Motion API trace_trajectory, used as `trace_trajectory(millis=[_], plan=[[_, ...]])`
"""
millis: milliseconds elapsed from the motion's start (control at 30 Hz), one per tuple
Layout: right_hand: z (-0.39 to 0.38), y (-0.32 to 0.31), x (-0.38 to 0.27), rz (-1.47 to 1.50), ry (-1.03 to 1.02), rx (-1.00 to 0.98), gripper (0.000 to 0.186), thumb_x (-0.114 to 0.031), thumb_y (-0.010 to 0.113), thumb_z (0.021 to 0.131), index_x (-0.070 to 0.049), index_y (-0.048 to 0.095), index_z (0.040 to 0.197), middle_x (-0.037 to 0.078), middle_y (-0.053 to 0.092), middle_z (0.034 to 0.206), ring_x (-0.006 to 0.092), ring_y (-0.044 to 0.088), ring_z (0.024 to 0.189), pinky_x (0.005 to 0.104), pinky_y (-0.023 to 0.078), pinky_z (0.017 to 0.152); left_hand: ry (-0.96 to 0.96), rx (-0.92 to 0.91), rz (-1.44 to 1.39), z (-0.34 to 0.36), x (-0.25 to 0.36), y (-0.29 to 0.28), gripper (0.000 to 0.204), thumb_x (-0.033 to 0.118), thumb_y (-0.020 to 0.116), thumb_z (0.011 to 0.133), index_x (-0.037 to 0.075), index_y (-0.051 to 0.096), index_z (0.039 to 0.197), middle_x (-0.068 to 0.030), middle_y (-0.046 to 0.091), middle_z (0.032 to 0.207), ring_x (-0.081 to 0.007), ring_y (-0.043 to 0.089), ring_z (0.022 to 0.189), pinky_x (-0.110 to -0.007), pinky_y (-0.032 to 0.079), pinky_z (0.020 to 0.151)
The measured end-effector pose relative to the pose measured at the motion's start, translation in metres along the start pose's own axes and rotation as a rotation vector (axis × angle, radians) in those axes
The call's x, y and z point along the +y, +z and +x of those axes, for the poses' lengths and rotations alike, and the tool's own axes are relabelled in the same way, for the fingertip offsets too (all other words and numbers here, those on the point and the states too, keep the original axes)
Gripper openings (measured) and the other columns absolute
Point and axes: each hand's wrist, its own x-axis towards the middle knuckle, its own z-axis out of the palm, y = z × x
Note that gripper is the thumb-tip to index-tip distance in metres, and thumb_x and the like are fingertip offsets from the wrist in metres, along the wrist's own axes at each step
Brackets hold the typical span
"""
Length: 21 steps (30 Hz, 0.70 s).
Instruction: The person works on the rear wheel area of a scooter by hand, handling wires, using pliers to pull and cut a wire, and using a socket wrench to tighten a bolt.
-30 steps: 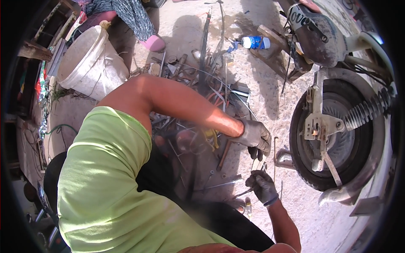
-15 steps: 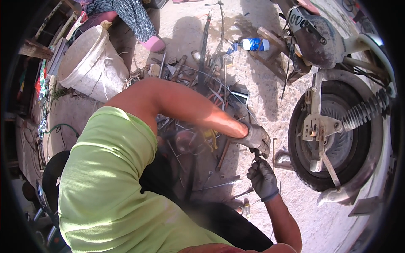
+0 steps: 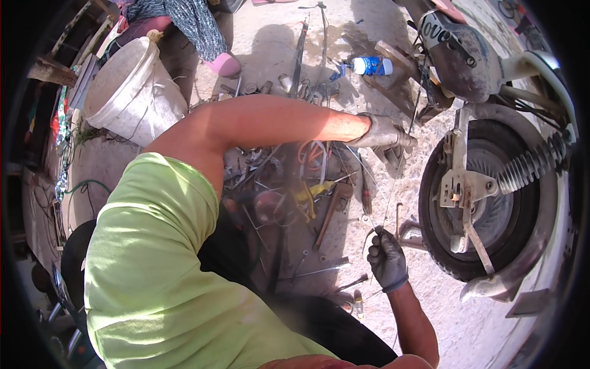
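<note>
My left hand [image 3: 384, 138], in a grey glove, reaches out to the right beside the motorbike's rear part. Its fingers are bent around a thin cable [image 3: 395, 183], though the exact grip is partly hidden. Lower down, my right hand [image 3: 388, 259], also gloved, pinches the same cable between thumb and fingers. Between the two hands the cable runs nearly straight, and above the left hand a darker length continues up toward the bike frame. A short loose end curls beside my right fingertips.
The motorbike wheel [image 3: 482, 200] and its spring shock absorber [image 3: 533, 161] stand at the right. Scattered tools, including a hammer [image 3: 332, 212], lie below my left arm. A white bucket [image 3: 138, 92], a blue-and-white bottle [image 3: 372, 66] and another person's leg [image 3: 196, 27] are farther off.
My left hand has moved up and away from my right hand, where they were together. A stretch of cable now shows between them. My right hand has dropped slightly.
</note>
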Motion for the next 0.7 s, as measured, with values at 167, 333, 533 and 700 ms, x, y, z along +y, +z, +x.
trace_trajectory(millis=[167,333,533,700], plan=[[0.004,-0.007,0.003,-0.010,-0.066,-0.009,0.026,-0.014,0.056,0.105,-0.004,0.060,0.129,0.005,0.068,0.099,0.0134,0.064,0.079,0.0264,0.052,0.068,0.025,0.086,-0.003,0.025,0.019,-0.010,0.039,0.041,0.066,0.098,0.004,0.077,0.108,-0.0071,0.076,0.097,-0.0134,0.069,0.072,-0.029,0.055,0.069],[0.011,0.008,-0.016,0.076,-0.061,-0.087,0.033,-0.016,0.057,0.104,-0.003,0.057,0.135,0.004,0.069,0.102,0.0138,0.062,0.083,0.0287,0.050,0.076,0.085,0.114,-0.034,0.036,0.018,-0.005,0.030,0.032,0.066,0.099,0.006,0.080,0.102,-0.0063,0.078,0.091,-0.0122,0.065,0.069,-0.029,0.056,0.067],[0.019,0.009,-0.031,0.195,-0.012,-0.211,0.042,-0.022,0.060,0.099,-0.003,0.054,0.137,0.003,0.067,0.106,0.0151,0.061,0.084,0.0277,0.047,0.074,-0.017,0.001,-0.212,0.048,0.007,0.002,0.035,0.035,0.063,0.102,0.004,0.078,0.105,-0.0081,0.077,0.096,-0.0125,0.065,0.073,-0.031,0.057,0.070],[0.022,0.016,-0.035,0.121,-0.052,-0.177,0.039,-0.020,0.060,0.101,-0.003,0.055,0.136,0.003,0.068,0.104,0.0137,0.062,0.084,0.0274,0.048,0.074,-0.016,-0.056,-0.248,0.050,0.009,-0.004,0.043,0.037,0.067,0.100,0.003,0.067,0.126,-0.0113,0.072,0.110,-0.0176,0.067,0.077,-0.036,0.059,0.078]])
